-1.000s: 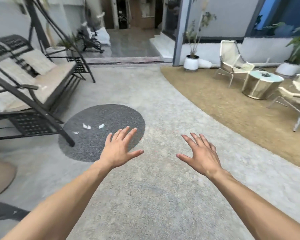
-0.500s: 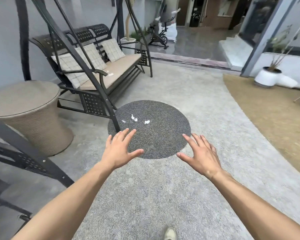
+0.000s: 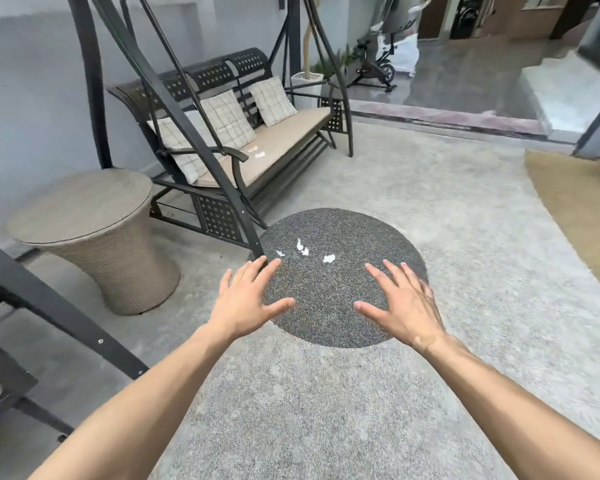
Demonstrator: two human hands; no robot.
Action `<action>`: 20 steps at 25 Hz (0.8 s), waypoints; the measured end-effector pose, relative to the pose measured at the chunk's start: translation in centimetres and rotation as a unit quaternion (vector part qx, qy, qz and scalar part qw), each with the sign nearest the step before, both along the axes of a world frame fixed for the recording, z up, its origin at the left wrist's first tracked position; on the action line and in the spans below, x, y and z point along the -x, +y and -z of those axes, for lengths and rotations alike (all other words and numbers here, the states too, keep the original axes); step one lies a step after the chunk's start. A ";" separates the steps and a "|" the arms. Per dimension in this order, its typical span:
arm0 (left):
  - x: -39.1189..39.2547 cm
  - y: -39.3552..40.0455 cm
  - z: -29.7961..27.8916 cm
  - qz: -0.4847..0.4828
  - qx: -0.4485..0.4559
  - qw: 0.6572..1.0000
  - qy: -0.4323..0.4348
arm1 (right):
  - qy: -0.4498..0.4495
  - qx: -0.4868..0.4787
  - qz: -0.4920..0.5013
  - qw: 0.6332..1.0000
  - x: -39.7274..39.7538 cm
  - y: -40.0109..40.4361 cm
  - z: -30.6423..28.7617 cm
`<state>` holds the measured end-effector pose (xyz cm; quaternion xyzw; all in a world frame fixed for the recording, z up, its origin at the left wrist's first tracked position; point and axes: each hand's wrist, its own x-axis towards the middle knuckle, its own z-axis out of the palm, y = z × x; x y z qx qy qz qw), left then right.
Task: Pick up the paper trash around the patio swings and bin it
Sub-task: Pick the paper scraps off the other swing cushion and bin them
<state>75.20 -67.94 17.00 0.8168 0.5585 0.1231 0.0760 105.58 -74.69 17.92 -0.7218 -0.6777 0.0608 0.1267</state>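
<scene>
Several white paper scraps [image 3: 302,248] lie on a dark round patch [image 3: 340,306] of the patio floor, beside the front leg of a black metal swing bench [image 3: 243,133]. Two more paper scraps [image 3: 258,152] rest on the swing's tan seat cushion. My left hand [image 3: 248,299] and my right hand [image 3: 400,303] are stretched out in front of me above the near part of the dark patch, fingers spread, palms down, both empty. No bin is in sight.
A round wicker side table [image 3: 90,230] stands left of the swing. A second swing's black frame [image 3: 49,306] crosses the lower left. An exercise bike [image 3: 378,64] and a white bag sit beyond a floor step at the back. Tan matting [image 3: 582,202] lies right.
The view has swung left and moved closer: the swing and wicker table now fill the left, the dark patch with scraps sits nearer my hands. Both hands keep the same open pose.
</scene>
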 end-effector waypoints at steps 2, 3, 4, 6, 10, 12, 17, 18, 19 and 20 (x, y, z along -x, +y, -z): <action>-1.1 2.1 0.3 -0.007 0.005 1.000 0.000 | 0.011 0.006 -0.002 1.000 -1.5 2.8 0.3; -1.6 3.0 0.5 -0.009 0.006 1.000 0.003 | 0.014 0.007 -0.004 1.000 -2.1 4.0 0.5; -1.9 4.0 0.7 -0.011 0.008 1.000 0.006 | 0.015 0.005 -0.006 1.000 -2.6 5.1 0.8; -2.7 6.2 1.1 -0.016 0.019 1.000 0.010 | 0.017 0.007 -0.013 1.000 -3.4 7.4 1.1; -4.0 11.3 2.1 -0.011 0.026 1.000 0.009 | 0.009 0.017 -0.016 1.000 -4.6 12.9 1.7; -4.3 14.5 2.7 -0.008 0.022 1.000 0.005 | 0.001 0.016 -0.024 1.000 -4.8 16.0 2.0; -3.6 23.7 3.5 -0.022 0.016 1.000 -0.007 | -0.017 0.009 -0.040 0.999 -4.0 25.3 2.1; -3.4 25.4 3.5 -0.024 0.017 1.000 -0.011 | -0.022 0.008 -0.040 0.999 -3.8 27.1 1.9; -3.3 26.8 3.5 -0.024 0.019 0.999 -0.015 | -0.025 0.006 -0.040 0.999 -3.5 28.5 1.9; -3.1 28.6 3.5 -0.023 0.021 0.999 -0.023 | -0.024 0.004 -0.039 0.999 -3.2 30.3 1.9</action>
